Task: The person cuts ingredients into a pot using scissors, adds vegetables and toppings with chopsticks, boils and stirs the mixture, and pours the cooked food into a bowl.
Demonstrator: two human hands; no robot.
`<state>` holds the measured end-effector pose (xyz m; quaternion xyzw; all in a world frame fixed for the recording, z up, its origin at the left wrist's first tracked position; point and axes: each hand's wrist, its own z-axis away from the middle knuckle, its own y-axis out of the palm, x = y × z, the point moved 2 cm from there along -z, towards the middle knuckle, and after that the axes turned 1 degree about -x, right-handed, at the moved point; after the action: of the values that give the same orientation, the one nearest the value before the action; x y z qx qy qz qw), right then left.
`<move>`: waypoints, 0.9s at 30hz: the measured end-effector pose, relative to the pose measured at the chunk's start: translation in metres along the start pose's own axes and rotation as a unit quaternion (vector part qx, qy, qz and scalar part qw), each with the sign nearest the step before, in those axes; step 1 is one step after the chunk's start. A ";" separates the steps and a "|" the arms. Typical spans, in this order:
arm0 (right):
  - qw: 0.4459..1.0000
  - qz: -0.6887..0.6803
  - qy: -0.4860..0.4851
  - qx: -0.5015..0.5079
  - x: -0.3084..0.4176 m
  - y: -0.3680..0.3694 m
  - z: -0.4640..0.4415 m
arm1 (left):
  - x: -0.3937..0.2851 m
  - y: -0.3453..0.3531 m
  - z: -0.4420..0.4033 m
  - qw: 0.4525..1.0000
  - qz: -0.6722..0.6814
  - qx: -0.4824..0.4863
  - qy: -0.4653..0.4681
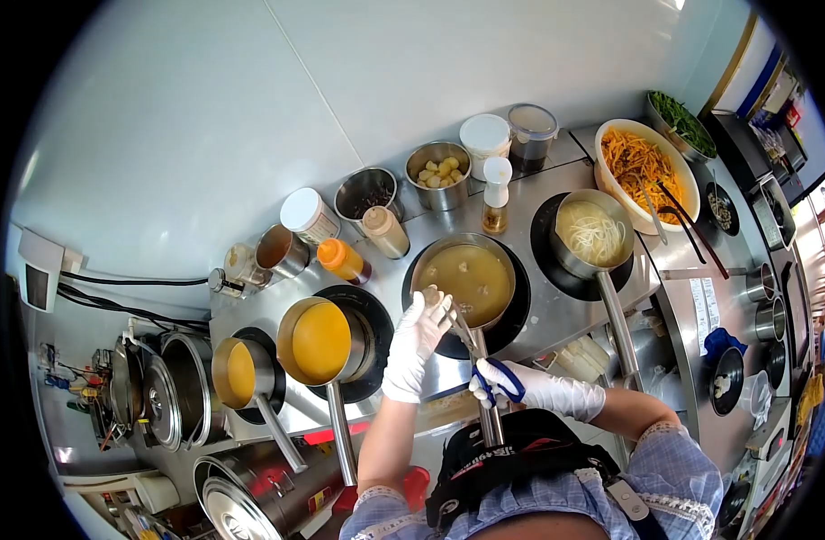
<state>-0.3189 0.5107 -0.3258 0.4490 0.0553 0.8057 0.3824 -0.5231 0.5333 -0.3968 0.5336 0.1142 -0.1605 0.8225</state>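
Black apron [511, 459] is closest. By the soup pot [512, 286], the left hand [412, 346] pinches a small lump [431, 295], probably soft and slippery, so hold it gently; the right hand [536, 388] grips hard, blue-handled scissors [463, 329].

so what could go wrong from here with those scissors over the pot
The scissors in the right hand have their blades close to the fingers of the left hand, so a slip might nick the glove. Both hands are near the pot, so anything dropped could splash its liquid. The pot handle runs beneath the right hand, so a bump might shift the pot.
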 end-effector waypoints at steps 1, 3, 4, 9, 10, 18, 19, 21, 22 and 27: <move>1.000 0.017 0.010 0.000 -0.006 0.001 -0.005 | 0.003 0.008 0.003 1.000 -0.022 -0.013 0.012; 0.999 0.034 0.020 0.000 -0.018 -0.001 -0.017 | 0.010 0.005 0.003 1.000 -0.025 -0.018 -0.003; 0.999 0.046 0.014 -0.010 -0.020 -0.003 -0.022 | 0.013 0.007 0.003 0.999 -0.027 -0.024 -0.017; 0.997 0.071 -0.001 -0.042 -0.026 -0.012 -0.031 | 0.024 0.014 0.007 0.998 -0.018 -0.054 -0.022; 0.997 0.048 -0.014 -0.061 -0.028 -0.012 -0.034 | 0.025 0.012 0.005 0.998 -0.018 -0.053 -0.022; 0.997 -0.045 -0.032 -0.060 -0.018 -0.006 -0.029 | 0.031 0.014 0.005 0.997 0.024 -0.019 -0.071; 0.996 -0.068 -0.017 -0.057 -0.020 -0.007 -0.031 | 0.032 0.016 0.006 0.997 0.023 -0.019 -0.071; 0.994 -0.092 -0.003 -0.055 -0.020 -0.008 -0.032 | 0.034 0.022 0.007 0.995 0.033 -0.033 -0.087; 0.993 -0.108 -0.009 -0.057 -0.020 -0.007 -0.031 | 0.033 0.024 0.006 0.995 0.032 -0.034 -0.089; 0.992 -0.096 -0.032 -0.077 -0.012 -0.009 -0.019 | 0.034 0.021 -0.001 0.995 0.016 -0.026 -0.093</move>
<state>-0.3250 0.5139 -0.3493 0.4367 0.0237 0.7522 0.4929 -0.4833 0.5376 -0.3921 0.4968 0.0332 -0.1935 0.8454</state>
